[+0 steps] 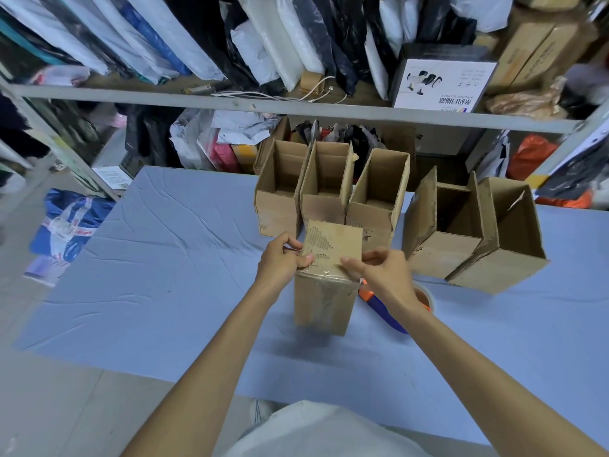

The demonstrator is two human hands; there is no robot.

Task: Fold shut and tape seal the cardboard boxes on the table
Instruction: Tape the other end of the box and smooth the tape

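Note:
A small cardboard box (324,301) stands upright in the middle of the blue table (164,258), its top flap (333,245) folded down, with clear tape across the near top edge. My left hand (281,258) grips the box's top left edge, thumb on the flap. On the right, my right hand (379,268) has its curled fingers on the flap's right side. A tape dispenser (385,308) with an orange and blue body and a tape roll lies just right of the box, partly hidden under my right forearm.
Three open boxes (329,192) stand in a row behind the held box, two more open boxes (468,235) at the right. A metal shelf (296,108) full of bags and cartons runs across the back. A blue bag (69,225) lies on the floor at left.

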